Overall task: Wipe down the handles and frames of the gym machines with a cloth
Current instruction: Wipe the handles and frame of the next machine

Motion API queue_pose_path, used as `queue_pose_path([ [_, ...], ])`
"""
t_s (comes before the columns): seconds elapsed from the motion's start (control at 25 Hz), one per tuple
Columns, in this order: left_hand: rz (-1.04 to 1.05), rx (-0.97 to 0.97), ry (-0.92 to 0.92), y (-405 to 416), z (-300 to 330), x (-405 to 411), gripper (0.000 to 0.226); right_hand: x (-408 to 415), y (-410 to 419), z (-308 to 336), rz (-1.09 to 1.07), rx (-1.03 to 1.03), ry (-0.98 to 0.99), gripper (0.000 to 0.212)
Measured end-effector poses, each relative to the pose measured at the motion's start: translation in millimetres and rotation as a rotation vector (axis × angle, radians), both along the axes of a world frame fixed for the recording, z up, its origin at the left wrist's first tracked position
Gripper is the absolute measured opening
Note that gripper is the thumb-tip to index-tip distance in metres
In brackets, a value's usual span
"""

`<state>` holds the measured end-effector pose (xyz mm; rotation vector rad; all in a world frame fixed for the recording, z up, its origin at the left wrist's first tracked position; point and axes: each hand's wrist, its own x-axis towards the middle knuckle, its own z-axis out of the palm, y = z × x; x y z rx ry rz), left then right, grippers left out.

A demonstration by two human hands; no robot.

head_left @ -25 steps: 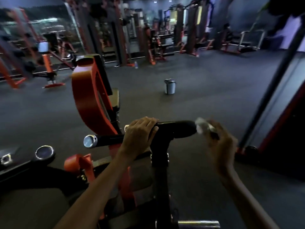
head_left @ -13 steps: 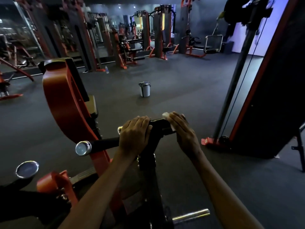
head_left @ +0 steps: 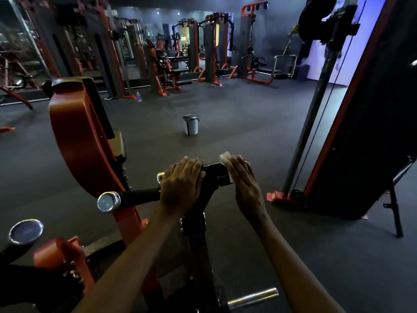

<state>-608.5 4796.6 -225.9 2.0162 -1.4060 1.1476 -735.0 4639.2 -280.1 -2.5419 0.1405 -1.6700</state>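
A black padded handle bar (head_left: 213, 171) with a chrome end cap (head_left: 108, 201) crosses the top of a black post on an orange-framed machine (head_left: 76, 141). My left hand (head_left: 180, 184) grips the bar left of the post, fingers curled over it. Right of the post, my right hand (head_left: 244, 184) lies over the bar's right end with a white cloth (head_left: 225, 158) under its fingers. The cloth's corner sticks out beyond the fingertips. That end of the bar is hidden under the hand.
A small grey bucket (head_left: 191, 124) stands on the dark rubber floor ahead. A tall black cable tower with an orange edge (head_left: 352, 123) rises close on the right. More machines line the far wall, with a water bottle (head_left: 139, 96) near them. A chrome peg (head_left: 252, 298) juts out below.
My right hand has come in from the bar's far right tip onto the bar with the cloth, closer to the post. The left hand kept its grip. The view swung right.
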Motion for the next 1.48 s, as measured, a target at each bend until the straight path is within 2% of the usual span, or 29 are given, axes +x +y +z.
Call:
queue_pose_path([
  [0.24, 0.005, 0.025, -0.014, 1, -3, 1, 0.040, 10, 19, -14, -0.050, 0.270, -0.216, 0.039],
  [0.32, 0.007, 0.016, -0.003, 1, -2, -1, 0.040, 9, 14, -20, -0.132, 0.513, -0.283, 0.038],
  [0.4, 0.003, 0.005, 0.006, 1, -1, -1, 0.040, 6, 9, -18, -0.189, 0.907, -0.355, 0.032],
  [0.44, 0.000, 0.000, 0.010, 1, -2, -1, 0.039, 5, 9, -14, -0.179, 0.991, -0.382, 0.032],
  [0.52, 0.002, -0.014, 0.011, 0, -3, -2, 0.038, 7, 9, -6, -0.150, 0.860, -0.404, 0.034],
  [0.6, 0.007, -0.019, 0.013, -1, -1, -2, 0.038, 12, 10, -10, -0.134, 0.722, -0.347, 0.036],
  [0.64, 0.007, -0.017, 0.015, -1, -1, -2, 0.037, 15, 9, -17, -0.168, 0.741, -0.298, 0.031],
  [0.72, 0.009, -0.019, 0.008, -1, -1, -1, 0.038, 14, 5, -29, -0.244, 0.992, -0.148, 0.019],
  [0.8, 0.006, -0.019, 0.003, -1, -2, -1, 0.040, 13, -3, -32, -0.155, 1.288, -0.065, 0.026],
  [0.92, 0.017, -0.020, -0.004, -2, -4, -1, 0.046, 21, -8, -16, -0.009, 1.332, -0.265, 0.022],
  [1.04, 0.028, -0.018, -0.031, -3, -5, 0, 0.044, 31, -11, -11, -0.005, 1.398, -0.286, 0.024],
  [1.16, 0.035, -0.026, -0.054, -2, -6, 1, 0.043, 18, -8, -11, 0.004, 1.638, -0.005, 0.022],
  [1.24, 0.029, -0.029, -0.048, -2, -8, 1, 0.044, 2, 7, 1, 0.238, 1.958, 0.084, 0.028],
  [1.28, 0.029, -0.030, -0.045, -2, -9, 1, 0.044, -4, 17, 14, 0.418, 2.090, 0.035, 0.034],
  [1.36, 0.042, -0.028, -0.053, -3, -8, 0, 0.044, -8, 31, 49, 0.710, 2.262, -0.269, 0.038],
  [1.4, 0.047, -0.024, -0.059, -3, -8, 1, 0.044, -12, 36, 64, 0.764, 2.322, -0.446, 0.035],
  [1.48, 0.043, -0.018, -0.069, -3, -7, 2, 0.043, -21, 38, 78, 0.726, 2.443, -0.734, 0.030],
])
